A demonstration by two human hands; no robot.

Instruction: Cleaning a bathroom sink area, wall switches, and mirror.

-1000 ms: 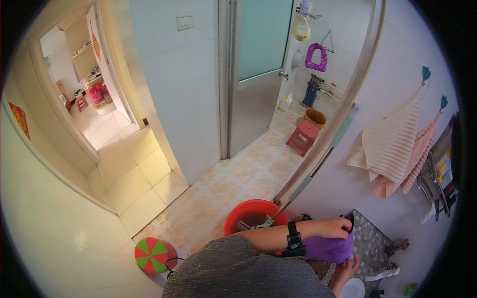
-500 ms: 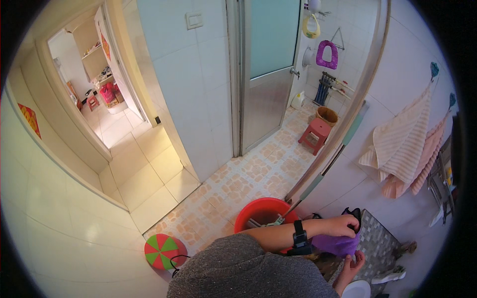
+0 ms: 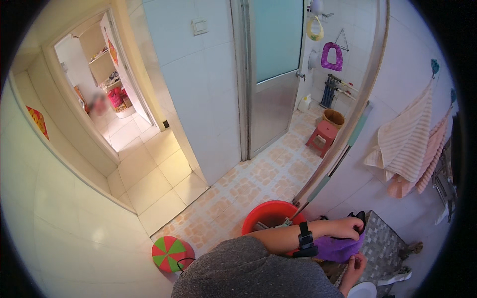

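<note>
Both my hands are at the lower right, at a soft-looking purple item [image 3: 338,250] with a black edge [image 3: 361,218]; its kind cannot be made out. My left hand [image 3: 349,227], on an arm with a black strap [image 3: 305,238], has its fingers closed on the item's upper part by the black edge. Below, my right hand [image 3: 355,267] has curled fingers closed at its lower right edge. The item lies above a surface of small grey mosaic tiles [image 3: 385,243].
A red bucket [image 3: 251,218] with a long-handled mop [image 3: 318,186] stands left of my forearm. A red-and-green round stool [image 3: 169,253] is at lower left. Towels [image 3: 405,131] hang on the right wall. A white basin [image 3: 362,291] sits below my right hand.
The view has shifted slightly, so everything sits a little further right. Both hands keep hold of the purple item, with little change in their grip.
</note>
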